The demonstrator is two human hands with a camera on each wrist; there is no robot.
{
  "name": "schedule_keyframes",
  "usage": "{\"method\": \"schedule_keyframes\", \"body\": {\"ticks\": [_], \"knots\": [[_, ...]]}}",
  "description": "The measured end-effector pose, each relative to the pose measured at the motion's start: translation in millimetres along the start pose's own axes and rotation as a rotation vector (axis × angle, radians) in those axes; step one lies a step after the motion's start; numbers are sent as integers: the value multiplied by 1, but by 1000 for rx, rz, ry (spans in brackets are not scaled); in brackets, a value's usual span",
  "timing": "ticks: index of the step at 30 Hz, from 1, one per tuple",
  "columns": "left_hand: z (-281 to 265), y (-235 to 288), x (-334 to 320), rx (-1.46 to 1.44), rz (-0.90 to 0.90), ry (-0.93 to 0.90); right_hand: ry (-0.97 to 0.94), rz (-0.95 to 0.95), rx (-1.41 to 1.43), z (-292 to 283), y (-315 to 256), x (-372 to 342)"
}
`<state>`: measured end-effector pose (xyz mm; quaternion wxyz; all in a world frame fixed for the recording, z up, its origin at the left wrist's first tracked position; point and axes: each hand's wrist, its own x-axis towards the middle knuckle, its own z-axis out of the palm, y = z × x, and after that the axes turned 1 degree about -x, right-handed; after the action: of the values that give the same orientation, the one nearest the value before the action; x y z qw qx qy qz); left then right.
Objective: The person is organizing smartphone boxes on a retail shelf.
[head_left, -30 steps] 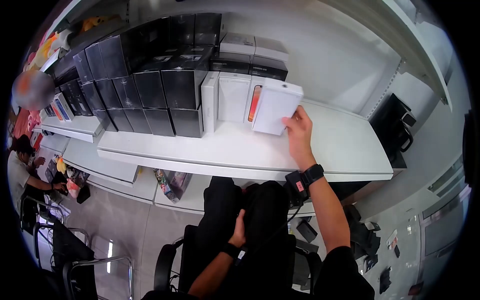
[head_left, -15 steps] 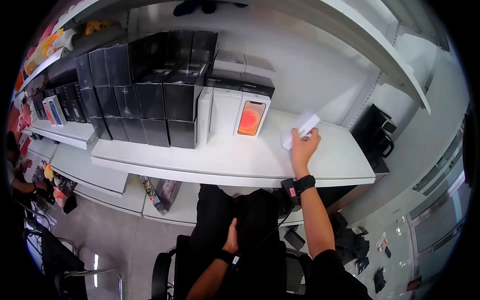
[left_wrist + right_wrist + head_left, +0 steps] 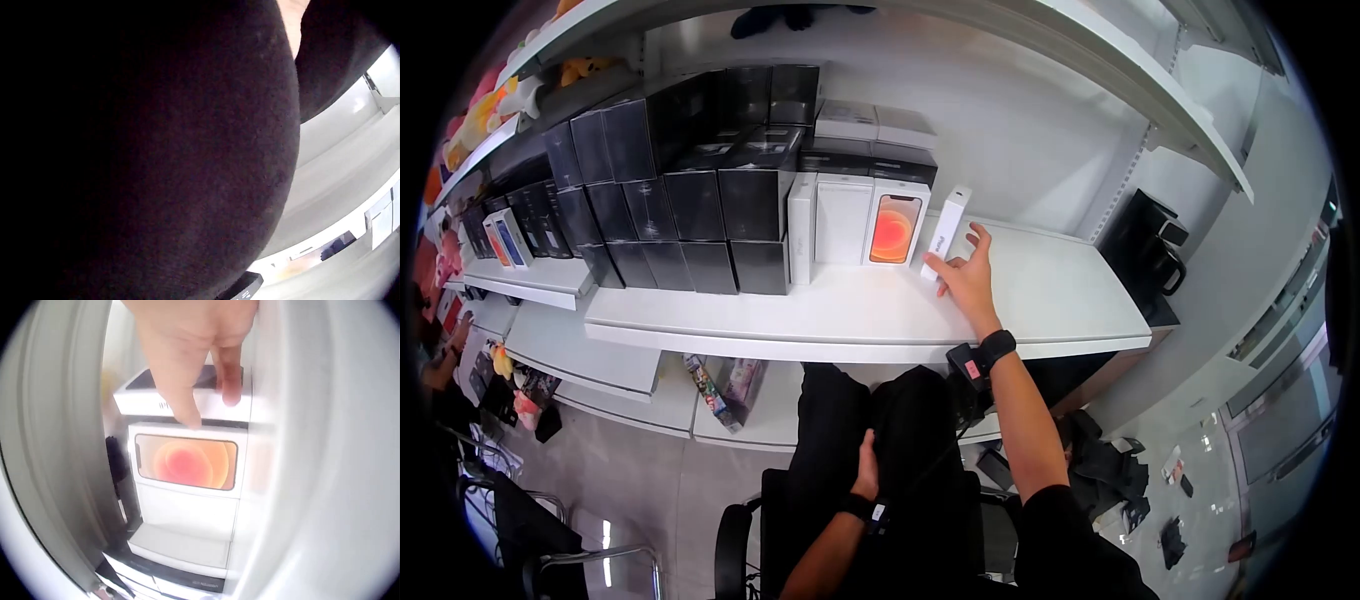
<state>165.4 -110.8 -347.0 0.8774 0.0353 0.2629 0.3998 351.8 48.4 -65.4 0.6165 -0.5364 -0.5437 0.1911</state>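
Note:
A slim white phone box (image 3: 946,232) marked "iPhone" stands on end on the white shelf (image 3: 800,315), its narrow side facing me. My right hand (image 3: 970,285) is right at that side, thumb low against the box and the other fingers spread away from it. From the right wrist, the thumb and one finger overlap the lettered side of the box (image 3: 215,403). Just left stands another phone box (image 3: 894,228) with an orange-red phone picture, beside more white boxes (image 3: 842,222). My left hand (image 3: 867,468) rests on my lap, fingers relaxed; dark trousers (image 3: 187,144) fill most of its wrist view.
Stacked black boxes (image 3: 692,205) fill the shelf's left part. Black and white boxes (image 3: 868,122) lie behind the phone boxes. An upper shelf (image 3: 1040,65) hangs overhead. At the right is a black coffee machine (image 3: 1142,245). A person's arm (image 3: 442,365) shows at far left.
My right hand brought the white box left, from apart on the shelf to beside the phone-picture box, turned it upright edge-on and loosened its fingers. The left hand stayed on the lap.

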Motion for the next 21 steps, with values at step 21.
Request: {"method": "schedule_keyframes", "body": {"ticks": [21], "knots": [[5, 2, 4, 62, -51, -15, -47, 37, 7, -5, 30, 17]]}}
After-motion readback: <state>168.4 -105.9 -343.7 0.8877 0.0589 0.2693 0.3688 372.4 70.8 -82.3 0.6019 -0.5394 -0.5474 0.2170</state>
